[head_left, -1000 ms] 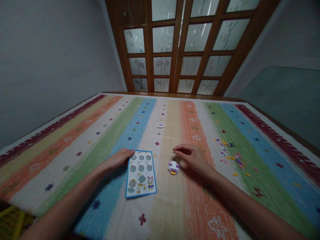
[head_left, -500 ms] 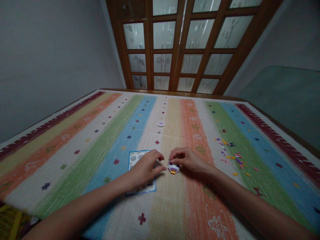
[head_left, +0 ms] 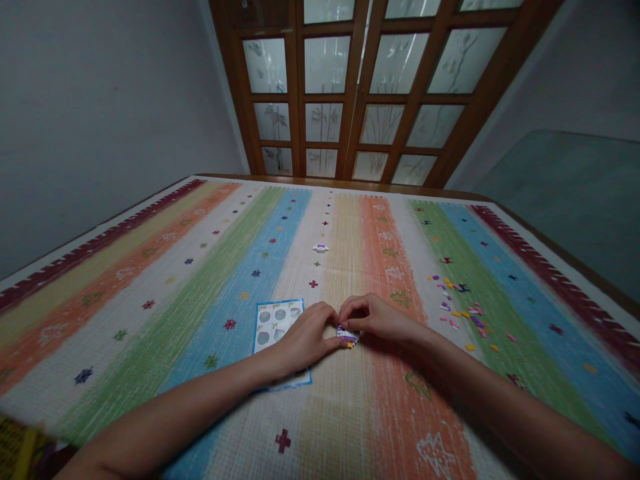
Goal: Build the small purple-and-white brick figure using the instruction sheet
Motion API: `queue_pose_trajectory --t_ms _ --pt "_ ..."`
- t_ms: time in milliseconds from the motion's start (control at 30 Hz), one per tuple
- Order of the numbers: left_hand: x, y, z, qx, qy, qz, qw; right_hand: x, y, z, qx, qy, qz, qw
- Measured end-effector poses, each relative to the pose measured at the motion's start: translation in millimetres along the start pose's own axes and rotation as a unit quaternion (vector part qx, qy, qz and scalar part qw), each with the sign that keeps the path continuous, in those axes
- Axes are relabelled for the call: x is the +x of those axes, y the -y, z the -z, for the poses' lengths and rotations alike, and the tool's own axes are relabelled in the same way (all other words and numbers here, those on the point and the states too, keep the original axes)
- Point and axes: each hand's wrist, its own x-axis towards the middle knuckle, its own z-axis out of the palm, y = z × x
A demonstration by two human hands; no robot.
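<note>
A small white, purple and yellow block figure (head_left: pixel 347 336) lies on the striped cloth (head_left: pixel 175 293) near the middle. Both my hands meet over it. My left hand (head_left: pixel 307 337) has its fingers curled round the figure's left side, and its wrist lies across a blue-edged instruction card (head_left: pixel 273 323). My right hand (head_left: pixel 377 317) pinches the figure from the right and from above. Most of the figure is hidden under my fingers.
Several loose small bricks (head_left: pixel 463 307) in purple, yellow, pink and white are scattered on the green stripe to the right. A small white and purple piece (head_left: pixel 321 248) lies farther back in the middle. Wooden glazed doors (head_left: pixel 360 93) stand behind the table.
My left hand left the card's upper edge and moved right to the figure. My right hand came down and closed on the figure from the other side.
</note>
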Motion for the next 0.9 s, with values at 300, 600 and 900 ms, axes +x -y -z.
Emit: queue_pose_trajectory --t_ms 300,600,900 --pt "0 4 -4 0.003 -0.023 0.002 1.0 5 2 0 -0.006 0.01 -0.051 0.999" --pt "0 6 -6 0.002 -0.03 -0.003 1.0 15 20 8 -0.007 0.043 -0.164 0.986" --pt "0 5 -4 0.006 -0.025 -0.007 1.0 28 28 13 -0.035 0.099 -0.199 0.974"
